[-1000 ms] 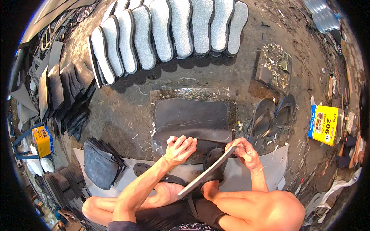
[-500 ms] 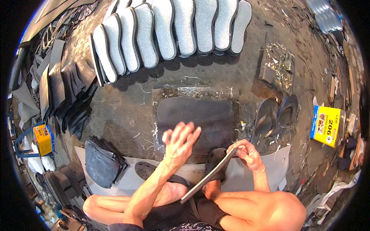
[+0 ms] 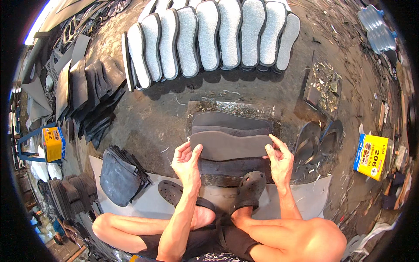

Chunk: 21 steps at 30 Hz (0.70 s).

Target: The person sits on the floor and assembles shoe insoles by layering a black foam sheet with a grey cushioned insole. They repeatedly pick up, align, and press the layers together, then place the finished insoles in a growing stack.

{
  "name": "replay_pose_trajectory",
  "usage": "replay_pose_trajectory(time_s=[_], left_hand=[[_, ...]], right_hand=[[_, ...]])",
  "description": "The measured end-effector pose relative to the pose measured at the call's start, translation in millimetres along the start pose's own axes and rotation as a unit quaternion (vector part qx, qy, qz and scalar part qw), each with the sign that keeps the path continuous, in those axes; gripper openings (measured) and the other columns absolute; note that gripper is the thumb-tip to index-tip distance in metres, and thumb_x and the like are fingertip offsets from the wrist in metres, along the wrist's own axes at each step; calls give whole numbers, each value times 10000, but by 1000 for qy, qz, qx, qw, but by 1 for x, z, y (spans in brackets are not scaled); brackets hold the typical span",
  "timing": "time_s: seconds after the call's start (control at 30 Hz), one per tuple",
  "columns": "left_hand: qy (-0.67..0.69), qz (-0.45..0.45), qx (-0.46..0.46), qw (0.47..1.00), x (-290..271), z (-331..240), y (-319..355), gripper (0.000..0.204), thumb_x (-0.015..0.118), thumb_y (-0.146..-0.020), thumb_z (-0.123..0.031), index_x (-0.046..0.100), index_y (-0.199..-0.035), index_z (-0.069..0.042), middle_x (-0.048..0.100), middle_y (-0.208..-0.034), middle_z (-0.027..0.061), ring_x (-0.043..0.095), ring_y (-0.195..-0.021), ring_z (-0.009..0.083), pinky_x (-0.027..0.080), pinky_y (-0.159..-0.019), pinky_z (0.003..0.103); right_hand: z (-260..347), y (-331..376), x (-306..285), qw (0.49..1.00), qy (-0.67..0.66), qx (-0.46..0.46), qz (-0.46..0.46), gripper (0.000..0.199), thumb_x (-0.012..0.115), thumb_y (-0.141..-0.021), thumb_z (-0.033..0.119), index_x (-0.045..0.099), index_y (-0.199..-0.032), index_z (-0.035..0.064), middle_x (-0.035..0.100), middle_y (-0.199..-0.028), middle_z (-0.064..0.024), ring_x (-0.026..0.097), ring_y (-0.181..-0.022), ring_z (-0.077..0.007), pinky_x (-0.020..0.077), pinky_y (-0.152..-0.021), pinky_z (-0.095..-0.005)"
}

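A dark grey shoe sole [image 3: 231, 146] lies sideways between my hands, its smooth face up. My left hand [image 3: 187, 159] grips its left end between thumb and fingers. At the other end, my right hand [image 3: 280, 159] pinches the sole in the same way. Beneath it is a black rubber sheet [image 3: 231, 169] on a low work board [image 3: 198, 107], partly covered by the sole. A sole-shaped outline [image 3: 231, 118] shows on the sheet's far part. Whether the held sole touches the sheet, I cannot tell.
Stacked soles with pale, speckled faces [image 3: 207, 37] stand in a row at the back. Rubber pieces [image 3: 122, 177] are piled at left, below fanned dark sheets [image 3: 77, 85]. Flip-flops [image 3: 307, 139] and a yellow-blue container [image 3: 372, 157] are at right. Clogs [image 3: 252, 187] sit before the board.
The sole was tilted on edge in my right hand near my lap; now it is face up over the sheet. My left hand, formerly spread above the sheet, has taken its left end.
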State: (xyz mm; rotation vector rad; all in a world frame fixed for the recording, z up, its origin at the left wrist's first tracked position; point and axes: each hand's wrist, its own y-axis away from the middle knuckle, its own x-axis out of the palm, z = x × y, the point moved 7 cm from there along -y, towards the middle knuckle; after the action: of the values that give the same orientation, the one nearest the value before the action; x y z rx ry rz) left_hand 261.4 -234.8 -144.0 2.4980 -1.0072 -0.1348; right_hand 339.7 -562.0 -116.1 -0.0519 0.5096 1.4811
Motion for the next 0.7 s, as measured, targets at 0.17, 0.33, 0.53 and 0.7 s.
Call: replay_pose_trajectory(time_s=[0.17, 0.33, 0.53, 0.7], left_hand=[[-109, -12, 16, 994, 1, -7, -8, 409, 925, -932, -136, 805, -1282, 38, 827, -1175, 114, 737, -1072, 136, 560, -1010, 301], [-178, -11, 25, 984, -2, -10, -14, 404, 909, -940, -86, 793, -1302, 51, 827, -1188, 123, 748, -1055, 135, 583, -1000, 277], [-183, -11, 27, 983, -1, -9, -16, 388, 901, -953, -89, 796, -1302, 43, 824, -1183, 130, 750, -1026, 131, 594, -959, 266], [-182, -10, 32, 983, -3, -6, -17, 381, 896, -955, -76, 795, -1302, 43, 823, -1188, 129, 751, -1033, 132, 596, -963, 268]], right_hand=[[2, -5, -2, 1000, 13, 18, -9, 375, 795, -1042, 134, 768, -1413, 88, 704, -1088, -64, 717, -896, -132, 659, -781, -279], [3, -8, 2, 1000, 6, 12, -6, 376, 798, -1036, 119, 771, -1411, 98, 689, -1133, -66, 718, -937, -132, 670, -793, -275], [-1, -12, 4, 1000, 21, 17, -2, 363, 792, -1042, 131, 775, -1404, 108, 651, -1157, -62, 718, -954, -137, 686, -793, -282], [-3, -15, 5, 999, 32, 14, -2, 358, 793, -1046, 147, 779, -1401, 109, 658, -1122, -56, 708, -936, -125, 637, -738, -266]])
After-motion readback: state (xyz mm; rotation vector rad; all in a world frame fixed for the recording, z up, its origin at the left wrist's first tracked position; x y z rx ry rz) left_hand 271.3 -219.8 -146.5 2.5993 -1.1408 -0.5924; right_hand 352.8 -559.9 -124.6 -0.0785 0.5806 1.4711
